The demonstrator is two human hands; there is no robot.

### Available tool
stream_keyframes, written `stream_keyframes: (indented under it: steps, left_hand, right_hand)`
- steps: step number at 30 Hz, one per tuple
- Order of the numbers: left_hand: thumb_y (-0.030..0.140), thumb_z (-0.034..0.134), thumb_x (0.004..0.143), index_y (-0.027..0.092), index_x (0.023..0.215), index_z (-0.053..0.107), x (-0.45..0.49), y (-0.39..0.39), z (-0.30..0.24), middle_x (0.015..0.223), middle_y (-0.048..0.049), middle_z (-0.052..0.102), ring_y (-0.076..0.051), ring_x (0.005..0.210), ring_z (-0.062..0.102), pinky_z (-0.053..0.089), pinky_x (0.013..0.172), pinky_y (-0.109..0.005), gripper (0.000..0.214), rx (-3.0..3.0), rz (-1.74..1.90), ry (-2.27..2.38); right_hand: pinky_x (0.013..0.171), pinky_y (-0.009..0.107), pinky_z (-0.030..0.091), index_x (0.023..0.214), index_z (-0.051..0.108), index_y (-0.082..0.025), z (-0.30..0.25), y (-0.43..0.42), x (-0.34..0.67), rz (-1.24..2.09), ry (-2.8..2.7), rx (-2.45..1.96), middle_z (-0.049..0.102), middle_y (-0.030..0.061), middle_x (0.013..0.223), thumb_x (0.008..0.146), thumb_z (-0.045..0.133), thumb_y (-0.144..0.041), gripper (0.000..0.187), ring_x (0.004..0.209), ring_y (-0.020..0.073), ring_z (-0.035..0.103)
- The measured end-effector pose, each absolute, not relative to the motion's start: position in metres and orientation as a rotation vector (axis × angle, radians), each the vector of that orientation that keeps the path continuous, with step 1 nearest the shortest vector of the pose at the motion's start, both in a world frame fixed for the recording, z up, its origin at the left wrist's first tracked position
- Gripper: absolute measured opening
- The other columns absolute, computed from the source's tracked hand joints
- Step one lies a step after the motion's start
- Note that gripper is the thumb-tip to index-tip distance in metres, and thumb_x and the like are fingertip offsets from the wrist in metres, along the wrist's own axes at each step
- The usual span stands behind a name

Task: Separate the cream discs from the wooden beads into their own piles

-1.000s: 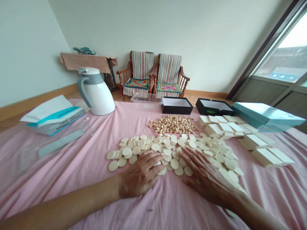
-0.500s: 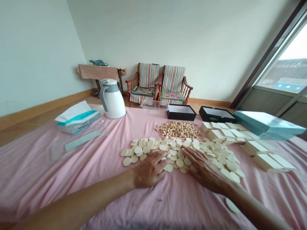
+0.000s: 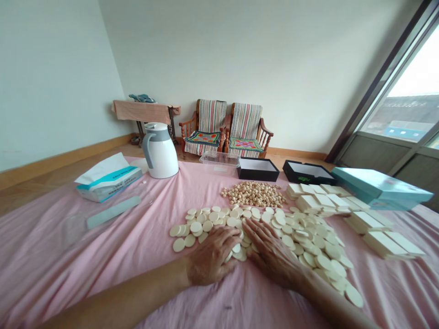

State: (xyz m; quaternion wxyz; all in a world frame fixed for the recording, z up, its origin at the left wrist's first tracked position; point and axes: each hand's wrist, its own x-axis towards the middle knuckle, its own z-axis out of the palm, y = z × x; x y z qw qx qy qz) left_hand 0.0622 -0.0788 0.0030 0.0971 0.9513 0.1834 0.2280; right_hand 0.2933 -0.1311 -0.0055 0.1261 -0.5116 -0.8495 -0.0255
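Note:
A wide spread of pale round discs [image 3: 315, 228] lies on the pink cloth [image 3: 192, 306] in front of me. My left hand [image 3: 214, 253] rests palm down at the near edge of the discs, its fingers stretched out and a little bent. Close by on the right, my right hand [image 3: 269, 249] lies flat over other discs, fingers extended. A few discs show in the narrow gap between both hands. Those under the palms are hidden. Just behind the discs sits a heap of small light-brown wooden pieces [image 3: 254, 194].
Stacks of cream rectangular blocks [image 3: 322, 201] stand at the right, beside a light-blue box [image 3: 380, 187]. Two black trays [image 3: 258, 170] and a clear plastic container [image 3: 219, 159] line the back. At the left are a white jug [image 3: 161, 153] and a tissue pack [image 3: 109, 178].
My right hand has moved left across the discs, closer to my left hand. The discs between them are now in a narrower gap. The view has tilted up slightly.

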Motion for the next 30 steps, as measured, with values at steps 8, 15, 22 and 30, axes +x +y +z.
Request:
stream_keyframes:
  steps: [8,15,22,30]
  left_hand:
    - [0.037,0.049,0.089,0.016,0.111,0.051,0.057,-0.076,0.011,0.114,-0.0125,0.059,-0.023,0.111,0.051,0.037,0.103,-0.043,0.03,2.845,0.88,0.447]
    - [0.02,0.045,0.089,0.016,0.102,0.054,0.049,-0.066,0.02,0.099,-0.0099,0.06,-0.02,0.096,0.055,0.046,0.089,-0.037,0.017,2.707,1.007,0.711]
    - [0.009,0.044,0.082,0.017,0.103,0.061,0.009,0.004,0.05,0.101,-0.0065,0.062,-0.017,0.096,0.058,0.047,0.086,-0.03,0.028,2.565,0.649,1.004]
    - [0.009,0.052,0.073,0.018,0.102,0.066,-0.013,0.04,0.04,0.097,-0.0047,0.066,-0.017,0.09,0.06,0.045,0.081,-0.026,0.033,2.569,0.217,1.032]
  right_hand:
    - [0.102,0.046,0.041,0.139,0.04,-0.016,0.014,-0.111,0.268,-0.062,-2.309,-1.424,0.047,0.0147,0.139,0.095,0.038,-0.03,0.046,0.126,0.0257,0.045]
    - [0.098,0.045,0.045,0.134,0.042,-0.018,-0.013,-0.091,0.269,0.018,-2.156,-1.365,0.054,0.014,0.128,0.094,0.04,-0.028,0.041,0.118,0.0258,0.051]
    - [0.09,0.041,0.05,0.127,0.046,-0.023,-0.01,-0.092,0.275,0.168,-2.097,-1.376,0.058,0.0103,0.118,0.094,0.041,-0.028,0.034,0.109,0.0245,0.056]
    - [0.087,0.04,0.052,0.126,0.048,-0.023,-0.014,-0.092,0.279,0.134,-2.104,-1.36,0.06,0.0102,0.116,0.092,0.044,-0.028,0.035,0.106,0.0241,0.058]
